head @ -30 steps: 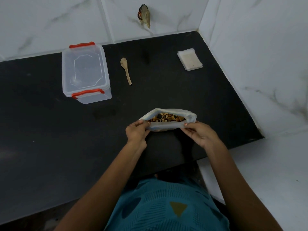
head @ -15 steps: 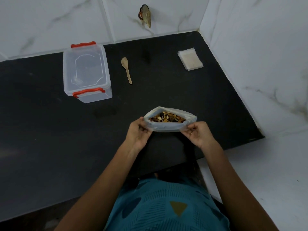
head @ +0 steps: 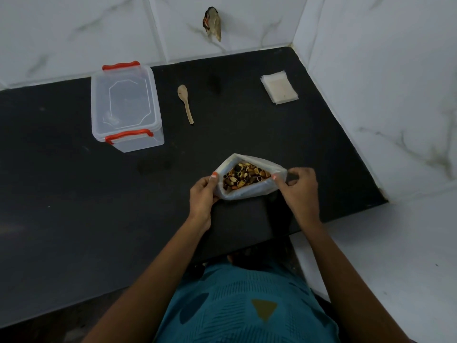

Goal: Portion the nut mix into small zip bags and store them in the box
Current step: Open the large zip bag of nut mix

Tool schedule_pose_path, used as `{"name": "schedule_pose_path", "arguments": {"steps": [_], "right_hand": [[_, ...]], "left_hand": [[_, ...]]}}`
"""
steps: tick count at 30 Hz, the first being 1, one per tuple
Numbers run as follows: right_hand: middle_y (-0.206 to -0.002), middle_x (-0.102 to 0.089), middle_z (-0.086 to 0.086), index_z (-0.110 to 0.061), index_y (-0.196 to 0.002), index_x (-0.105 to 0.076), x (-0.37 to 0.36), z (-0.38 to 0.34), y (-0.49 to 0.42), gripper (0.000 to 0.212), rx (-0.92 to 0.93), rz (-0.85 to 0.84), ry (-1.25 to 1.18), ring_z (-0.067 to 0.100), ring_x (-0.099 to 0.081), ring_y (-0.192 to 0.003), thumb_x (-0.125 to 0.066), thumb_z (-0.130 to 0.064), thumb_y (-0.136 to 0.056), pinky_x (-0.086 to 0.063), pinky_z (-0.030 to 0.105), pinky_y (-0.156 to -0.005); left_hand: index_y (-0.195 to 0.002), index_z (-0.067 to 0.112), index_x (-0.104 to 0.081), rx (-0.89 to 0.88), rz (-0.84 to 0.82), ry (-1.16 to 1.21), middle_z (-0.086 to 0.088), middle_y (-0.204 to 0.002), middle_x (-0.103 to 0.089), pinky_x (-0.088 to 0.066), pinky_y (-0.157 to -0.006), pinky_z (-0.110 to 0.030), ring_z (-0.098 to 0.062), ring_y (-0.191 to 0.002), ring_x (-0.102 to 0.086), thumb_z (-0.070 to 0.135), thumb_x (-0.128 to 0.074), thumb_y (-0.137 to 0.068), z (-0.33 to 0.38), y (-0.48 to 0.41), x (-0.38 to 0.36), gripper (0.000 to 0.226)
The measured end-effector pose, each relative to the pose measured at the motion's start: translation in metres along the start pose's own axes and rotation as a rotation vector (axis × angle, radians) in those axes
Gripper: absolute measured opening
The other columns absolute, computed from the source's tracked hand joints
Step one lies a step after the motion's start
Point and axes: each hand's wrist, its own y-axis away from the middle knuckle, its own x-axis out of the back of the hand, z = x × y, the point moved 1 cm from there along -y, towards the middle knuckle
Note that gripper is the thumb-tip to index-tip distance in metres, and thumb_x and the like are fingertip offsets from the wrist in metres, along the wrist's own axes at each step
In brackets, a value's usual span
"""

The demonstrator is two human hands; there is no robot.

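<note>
Now left hand [head: 201, 194], right hand [head: 300, 189] pinch nut bag [head: 247, 193] rim, mouth spread; box [head: 126, 107] well apart.

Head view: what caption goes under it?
Left hand and right hand hold the nut mix bag open on the counter.

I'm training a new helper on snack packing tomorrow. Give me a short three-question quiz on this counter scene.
1. True or false: the box has its lid on.
2. The nut bag is held open by: A) the left hand and right hand; B) a clip; C) nothing.
3. Fill in: the spoon lies between the box and the stack of ___.
Key: 1 true; 2 A; 3 small bags.
</note>
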Motion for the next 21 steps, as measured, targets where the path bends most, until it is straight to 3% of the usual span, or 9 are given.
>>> {"name": "schedule_pose_path", "arguments": {"steps": [2, 4, 9, 13, 17, 21], "right_hand": [[-0.119, -0.044, 0.004, -0.007, -0.121, -0.05, 0.0, 0.003, -0.003, 0.05, 0.033, -0.008, 0.042, 0.015, -0.055, -0.095, -0.071, -0.025, -0.08, -0.051, 0.03, -0.079], [-0.119, -0.047, 0.007, -0.006, -0.12, -0.054, -0.001, 0.002, -0.006, 0.044, 0.112, -0.057, 0.111, 0.019, -0.056, -0.1, -0.069, -0.021, -0.081, -0.052, 0.032, -0.083], [-0.121, -0.047, 0.009, -0.006, -0.122, -0.056, -0.001, 0.005, -0.01, 0.047, 0.234, -0.141, 0.292, 0.02, -0.048, -0.108, -0.069, -0.026, -0.081, -0.046, 0.032, -0.087], [-0.113, -0.059, 0.012, -0.004, -0.118, -0.059, -0.001, 0.004, -0.013, 0.032, 0.268, -0.118, 0.27, 0.023, -0.058, -0.101, -0.061, -0.013, -0.088, -0.048, 0.029, -0.084], [-0.1, -0.063, 0.003, -0.002, -0.113, -0.063, 0.008, 0.002, -0.023, 0.026, 0.097, -0.171, 0.05, 0.01, -0.059, -0.087, -0.059, -0.004, -0.087, -0.045, 0.014, -0.073], [-0.096, -0.064, 0.005, -0.004, -0.106, -0.063, 0.016, 0.005, -0.033, 0.018, -0.19, -0.348, -0.277, 0.006, -0.061, -0.079, -0.053, -0.004, -0.091, -0.052, 0.011, -0.062]], "left_hand": [[-0.083, 0.014, -0.062, -0.006, 0.012, -0.048, -0.006, -0.092, -0.064, -0.052, -0.087, -0.035, -0.021, -0.094, -0.06, 0.029, -0.05, -0.094, -0.001, 0.0, -0.001, 0.022], [-0.081, 0.015, -0.06, -0.022, 0.019, -0.107, -0.008, -0.092, -0.063, -0.049, -0.088, -0.038, -0.022, -0.093, -0.059, 0.032, -0.048, -0.095, 0.0, 0.0, -0.002, 0.025], [-0.078, 0.017, -0.061, -0.121, 0.019, -0.245, -0.005, -0.089, -0.061, -0.047, -0.075, -0.028, -0.015, -0.085, -0.058, 0.032, -0.048, -0.095, 0.004, 0.001, -0.002, 0.026], [-0.08, 0.019, -0.067, -0.143, 0.02, -0.325, -0.009, -0.102, -0.063, -0.05, -0.087, -0.034, -0.019, -0.099, -0.059, 0.036, -0.052, -0.092, 0.009, -0.005, 0.008, 0.025], [-0.085, 0.021, -0.063, -0.073, -0.031, -0.303, -0.001, -0.095, -0.062, -0.046, -0.088, -0.031, -0.015, -0.096, -0.057, 0.031, -0.051, -0.093, 0.018, -0.007, 0.015, 0.018], [-0.105, 0.016, -0.057, -0.054, -0.059, -0.304, 0.0, -0.099, -0.058, -0.046, -0.08, -0.024, -0.011, -0.092, -0.055, 0.029, -0.051, -0.093, 0.019, -0.011, 0.015, 0.018]]}}
